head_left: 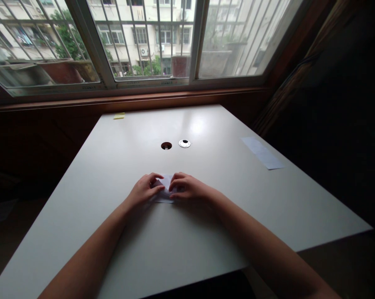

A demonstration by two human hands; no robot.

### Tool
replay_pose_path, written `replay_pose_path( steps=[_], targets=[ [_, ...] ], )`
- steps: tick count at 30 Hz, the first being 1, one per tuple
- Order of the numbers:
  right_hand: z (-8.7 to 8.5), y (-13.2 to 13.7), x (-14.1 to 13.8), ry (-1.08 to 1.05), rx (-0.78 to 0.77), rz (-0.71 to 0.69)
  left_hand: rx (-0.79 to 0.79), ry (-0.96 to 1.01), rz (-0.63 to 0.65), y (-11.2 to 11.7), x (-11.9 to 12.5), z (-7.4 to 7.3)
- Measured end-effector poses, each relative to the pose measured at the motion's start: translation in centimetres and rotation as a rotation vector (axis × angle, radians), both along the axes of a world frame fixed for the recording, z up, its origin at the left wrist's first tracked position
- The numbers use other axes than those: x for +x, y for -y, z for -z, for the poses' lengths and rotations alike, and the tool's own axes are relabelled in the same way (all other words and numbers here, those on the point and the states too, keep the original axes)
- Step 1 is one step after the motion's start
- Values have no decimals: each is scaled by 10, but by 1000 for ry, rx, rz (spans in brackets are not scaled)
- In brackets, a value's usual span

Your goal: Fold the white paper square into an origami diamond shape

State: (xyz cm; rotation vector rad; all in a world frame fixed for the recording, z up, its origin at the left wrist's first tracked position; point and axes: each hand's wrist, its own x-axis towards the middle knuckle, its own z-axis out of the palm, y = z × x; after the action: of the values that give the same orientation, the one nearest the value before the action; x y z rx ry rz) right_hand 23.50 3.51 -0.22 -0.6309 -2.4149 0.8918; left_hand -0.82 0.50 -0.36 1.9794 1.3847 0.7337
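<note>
White paper [165, 192] lies on the table [206, 236], partly covered by the left hand [143, 192] and right hand [189, 189], curled fingertips pressing it down. Well beyond: a hole [166, 145], round cap [184, 143], paper strip [262, 153], yellow note [119, 116].

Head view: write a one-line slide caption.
Left hand and right hand press a small folded white paper on a white table below a barred window.

White table [206, 232] bears folded paper [166, 183], slip [262, 153], yellow note [119, 116].
</note>
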Motion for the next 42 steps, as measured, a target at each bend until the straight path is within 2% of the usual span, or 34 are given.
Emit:
replay_pose_path(
  steps=[4, 13, 25, 33, 42],
  targets=[
    [-4, 2, -1, 27, -121, 47, 4, -22, 6, 0, 1, -1],
    [-5, -1, -2, 60, -196, 43, 58, -36, 2, 1, 3, -1],
    [-14, 3, -2, 94, -152, -9, 112, -80, -49, 5, 8, 0],
    [-2, 2, -1, 31, -66, -40, 166, -100, -76, 5, 10, 4],
    [-3, 4, -3, 63, -14, -8, 234, -153, -45, 5, 11, 7]
  ],
)
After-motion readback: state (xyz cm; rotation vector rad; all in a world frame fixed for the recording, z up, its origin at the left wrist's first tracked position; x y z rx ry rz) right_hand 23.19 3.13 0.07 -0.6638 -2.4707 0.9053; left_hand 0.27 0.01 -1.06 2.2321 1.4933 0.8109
